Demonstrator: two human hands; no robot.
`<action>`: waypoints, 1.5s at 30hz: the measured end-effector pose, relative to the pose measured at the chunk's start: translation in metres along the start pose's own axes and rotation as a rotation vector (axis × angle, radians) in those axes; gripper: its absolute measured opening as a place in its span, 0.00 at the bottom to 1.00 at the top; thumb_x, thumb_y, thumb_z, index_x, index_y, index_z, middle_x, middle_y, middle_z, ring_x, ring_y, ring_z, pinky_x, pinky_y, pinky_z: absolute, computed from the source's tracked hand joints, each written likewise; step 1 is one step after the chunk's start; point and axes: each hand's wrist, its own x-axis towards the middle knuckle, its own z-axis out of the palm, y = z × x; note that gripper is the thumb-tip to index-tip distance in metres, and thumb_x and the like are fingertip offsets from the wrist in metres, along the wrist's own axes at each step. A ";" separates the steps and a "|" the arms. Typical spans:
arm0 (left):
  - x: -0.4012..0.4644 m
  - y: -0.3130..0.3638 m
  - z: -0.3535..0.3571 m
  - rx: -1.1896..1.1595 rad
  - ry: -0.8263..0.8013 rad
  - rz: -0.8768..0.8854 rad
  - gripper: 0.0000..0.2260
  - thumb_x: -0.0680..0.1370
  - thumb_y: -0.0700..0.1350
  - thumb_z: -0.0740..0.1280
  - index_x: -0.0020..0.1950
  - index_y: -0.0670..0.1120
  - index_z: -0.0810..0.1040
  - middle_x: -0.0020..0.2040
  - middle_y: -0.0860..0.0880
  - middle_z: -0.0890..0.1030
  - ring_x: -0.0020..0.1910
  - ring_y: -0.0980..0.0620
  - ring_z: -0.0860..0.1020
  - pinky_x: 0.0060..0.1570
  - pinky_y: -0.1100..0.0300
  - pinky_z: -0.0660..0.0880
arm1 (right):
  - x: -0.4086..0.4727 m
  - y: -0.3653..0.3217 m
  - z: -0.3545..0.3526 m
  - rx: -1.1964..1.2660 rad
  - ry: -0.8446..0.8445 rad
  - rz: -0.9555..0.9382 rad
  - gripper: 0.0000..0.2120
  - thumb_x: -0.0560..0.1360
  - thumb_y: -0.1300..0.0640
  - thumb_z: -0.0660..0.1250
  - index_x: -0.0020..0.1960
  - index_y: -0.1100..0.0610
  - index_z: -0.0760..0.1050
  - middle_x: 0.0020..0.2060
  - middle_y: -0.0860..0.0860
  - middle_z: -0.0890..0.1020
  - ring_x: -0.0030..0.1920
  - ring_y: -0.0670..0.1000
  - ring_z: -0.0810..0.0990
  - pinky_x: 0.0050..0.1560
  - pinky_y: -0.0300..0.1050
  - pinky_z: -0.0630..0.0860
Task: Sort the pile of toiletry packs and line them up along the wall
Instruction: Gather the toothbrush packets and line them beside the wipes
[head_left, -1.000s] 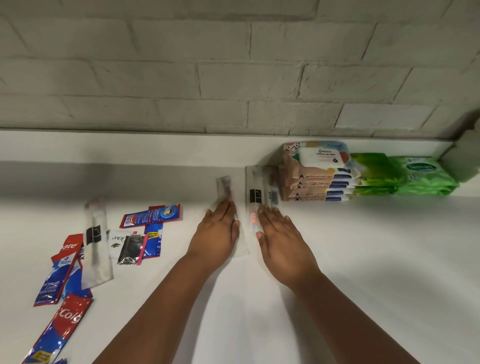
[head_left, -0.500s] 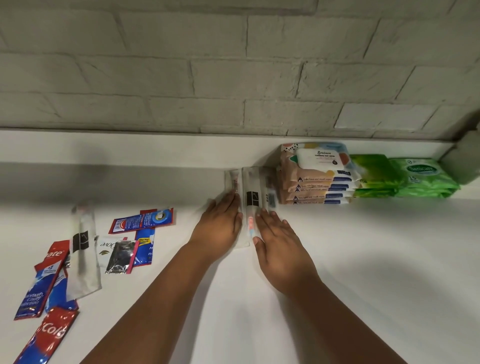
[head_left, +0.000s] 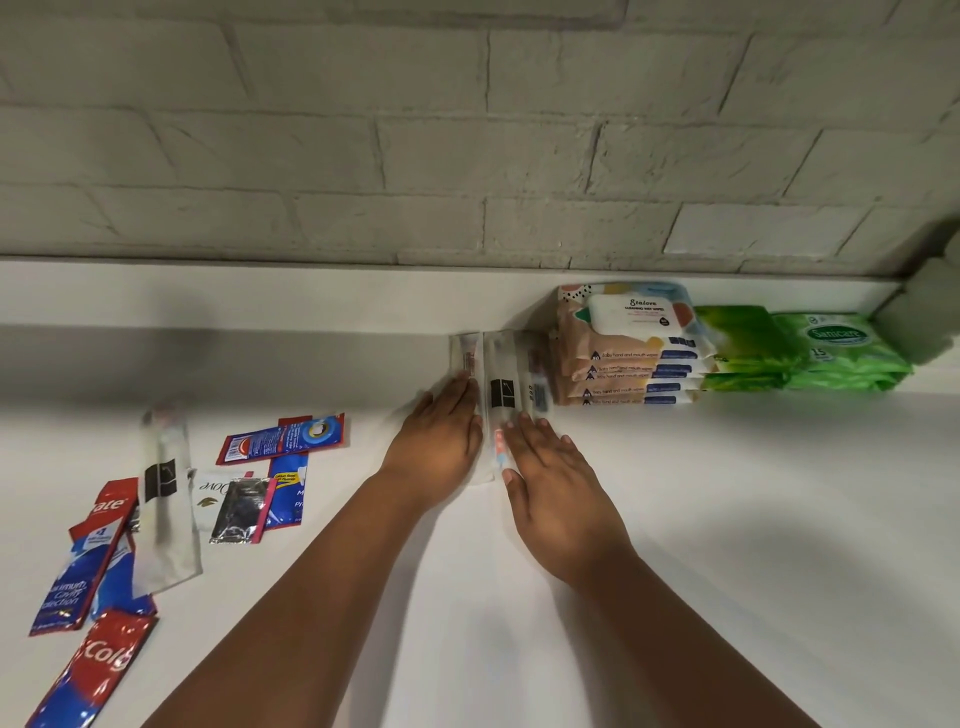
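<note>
Where the white tabletop (head_left: 727, 545) meets the pale grey painted brick wall (head_left: 467, 130), a row of packs is seen lined up along a low white ledge at the wall's foot. At the right end of the row, a stack of green soft wet-wipe packs (head_left: 826, 348) is found, and just beside it on the left a stack of beige baby-wipe packs (head_left: 623, 358) with a white flap on top. Touching the left side of that stack, several long clear plastic sachets (head_left: 501, 384) with black square labels are laid side by side, their far ends at the ledge. The left hand (head_left: 441, 441) is laid flat on the left sachet with fingers straight and close together, while the right hand (head_left: 556, 483) is pressed flat, fingers slightly spread, on the near end of the sachets to the right; nothing is pinched by either hand. Well apart to the left, the unsorted pile is spread on the tabletop: red-and-blue toothpaste sachets (head_left: 78, 571), another clear sachet with a black label (head_left: 166, 493), a white soap sachet (head_left: 210, 499) and a small dark foil sachet (head_left: 241, 512) lying partly over it.
</note>
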 end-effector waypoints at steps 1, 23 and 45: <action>0.001 0.000 0.000 -0.003 -0.004 -0.006 0.26 0.79 0.49 0.47 0.68 0.37 0.71 0.69 0.39 0.71 0.68 0.43 0.71 0.66 0.45 0.66 | 0.000 0.000 0.000 0.000 0.000 -0.001 0.28 0.80 0.46 0.40 0.78 0.50 0.52 0.77 0.47 0.55 0.77 0.47 0.50 0.76 0.43 0.45; -0.029 0.003 -0.004 -0.144 0.083 -0.097 0.30 0.79 0.57 0.41 0.75 0.42 0.60 0.75 0.45 0.62 0.76 0.51 0.56 0.72 0.61 0.51 | -0.004 -0.005 -0.007 0.015 0.011 0.008 0.26 0.81 0.48 0.46 0.78 0.52 0.54 0.77 0.50 0.56 0.77 0.50 0.51 0.76 0.45 0.47; -0.196 -0.095 -0.100 -0.024 0.392 -0.737 0.14 0.79 0.47 0.61 0.62 0.44 0.74 0.58 0.45 0.76 0.56 0.46 0.74 0.52 0.51 0.73 | -0.045 -0.173 0.031 0.212 0.087 -0.306 0.20 0.79 0.46 0.55 0.67 0.52 0.72 0.69 0.50 0.72 0.71 0.52 0.66 0.69 0.50 0.66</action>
